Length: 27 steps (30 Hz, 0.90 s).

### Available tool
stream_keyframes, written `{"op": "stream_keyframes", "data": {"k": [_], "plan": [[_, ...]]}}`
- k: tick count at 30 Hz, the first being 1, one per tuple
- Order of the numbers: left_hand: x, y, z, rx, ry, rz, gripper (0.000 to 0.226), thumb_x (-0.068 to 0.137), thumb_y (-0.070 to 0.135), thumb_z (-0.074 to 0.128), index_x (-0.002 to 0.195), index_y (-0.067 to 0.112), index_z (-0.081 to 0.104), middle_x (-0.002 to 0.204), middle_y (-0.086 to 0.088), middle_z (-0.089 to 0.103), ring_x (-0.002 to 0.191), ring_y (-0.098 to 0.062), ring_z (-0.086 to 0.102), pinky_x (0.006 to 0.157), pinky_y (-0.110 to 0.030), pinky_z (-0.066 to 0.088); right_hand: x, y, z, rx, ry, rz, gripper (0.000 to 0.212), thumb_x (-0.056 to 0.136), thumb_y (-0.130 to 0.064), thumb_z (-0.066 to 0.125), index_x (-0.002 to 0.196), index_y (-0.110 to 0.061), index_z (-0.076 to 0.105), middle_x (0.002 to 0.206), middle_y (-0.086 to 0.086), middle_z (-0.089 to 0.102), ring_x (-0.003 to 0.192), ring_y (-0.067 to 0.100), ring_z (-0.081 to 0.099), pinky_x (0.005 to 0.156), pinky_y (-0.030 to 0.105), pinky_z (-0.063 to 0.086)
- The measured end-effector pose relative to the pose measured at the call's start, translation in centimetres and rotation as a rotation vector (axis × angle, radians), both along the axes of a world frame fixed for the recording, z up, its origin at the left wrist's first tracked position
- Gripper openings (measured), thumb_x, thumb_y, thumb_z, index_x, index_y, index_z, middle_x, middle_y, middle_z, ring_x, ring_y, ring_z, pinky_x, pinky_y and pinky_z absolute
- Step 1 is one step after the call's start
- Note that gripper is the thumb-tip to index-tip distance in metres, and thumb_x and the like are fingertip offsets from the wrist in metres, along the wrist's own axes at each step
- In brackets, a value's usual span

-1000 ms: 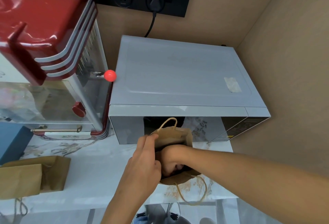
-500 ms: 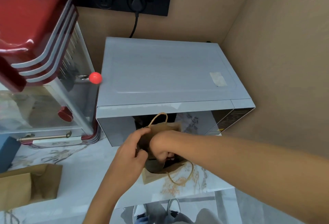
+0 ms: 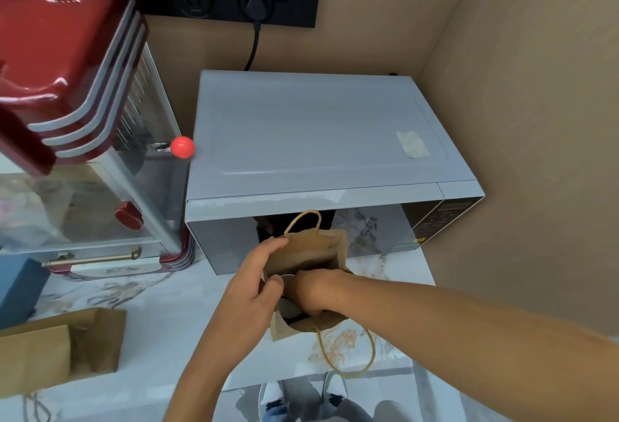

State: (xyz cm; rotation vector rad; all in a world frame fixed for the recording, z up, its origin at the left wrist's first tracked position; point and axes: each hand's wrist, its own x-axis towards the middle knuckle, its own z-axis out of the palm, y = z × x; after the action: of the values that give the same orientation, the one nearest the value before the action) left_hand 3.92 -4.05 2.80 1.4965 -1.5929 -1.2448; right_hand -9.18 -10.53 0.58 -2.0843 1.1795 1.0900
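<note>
A small brown paper bag [image 3: 313, 249] with twine handles stands open on the marble counter [image 3: 160, 328], right in front of the microwave [image 3: 315, 140]. My left hand [image 3: 249, 287] pinches the bag's left rim and holds it open. My right hand [image 3: 313, 291] is curled and reaches down into the bag's mouth; its fingers are hidden inside. A pale round shape shows in the bag under my hands, too hidden to name.
A red popcorn machine [image 3: 70, 103] stands left of the microwave, its red knob [image 3: 182, 147] sticking out. A second brown bag [image 3: 57, 351] lies on the counter at the left, by a blue box [image 3: 18, 287]. Cardboard walls close the back and right.
The view has shifted slightly while the bag stays in place. My right hand has come up a little inside the bag, and my left hand keeps its pinch on the rim.
</note>
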Motion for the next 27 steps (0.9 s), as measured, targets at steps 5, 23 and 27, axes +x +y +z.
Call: {"op": "stream_keyframes", "data": {"k": [5,23,27], "plan": [[0.5,0.2,0.4,-0.081,0.007,-0.026,0.042,0.093,0.053,0.045,0.131,0.066,0.032,0.088,0.012,0.055,0.069,-0.005,0.059,0.063,-0.026,0.051,0.0,-0.2,1.8,0.003,-0.065,-0.065,0.033,0.095,-0.003,0.05,0.127,-0.006,0.055,0.12,0.017,0.062,0.081,0.029,0.06,0.069,0.036,0.047],[0.9,1.5,-2.4,0.041,-0.108,-0.057,0.05,0.065,0.031,0.082,0.103,0.046,0.053,0.132,0.059,0.009,0.061,-0.008,0.056,0.055,-0.011,0.048,-12.1,6.6,2.4,-0.233,-1.035,-0.962,0.029,0.08,0.005,0.068,0.086,-0.023,0.068,0.141,-0.023,0.041,0.048,0.012,0.045,0.05,0.02,0.045],[-0.3,0.2,-2.6,-0.03,-0.06,0.025,0.031,0.079,0.019,0.075,0.092,0.045,0.063,0.118,0.03,0.056,0.052,-0.01,0.054,0.051,-0.014,0.047,-10.6,5.9,0.8,-0.268,-1.211,-1.053,0.007,0.083,-0.011,0.068,0.089,-0.015,0.069,0.133,-0.042,0.047,0.043,0.016,0.053,0.047,0.022,0.047]]}}
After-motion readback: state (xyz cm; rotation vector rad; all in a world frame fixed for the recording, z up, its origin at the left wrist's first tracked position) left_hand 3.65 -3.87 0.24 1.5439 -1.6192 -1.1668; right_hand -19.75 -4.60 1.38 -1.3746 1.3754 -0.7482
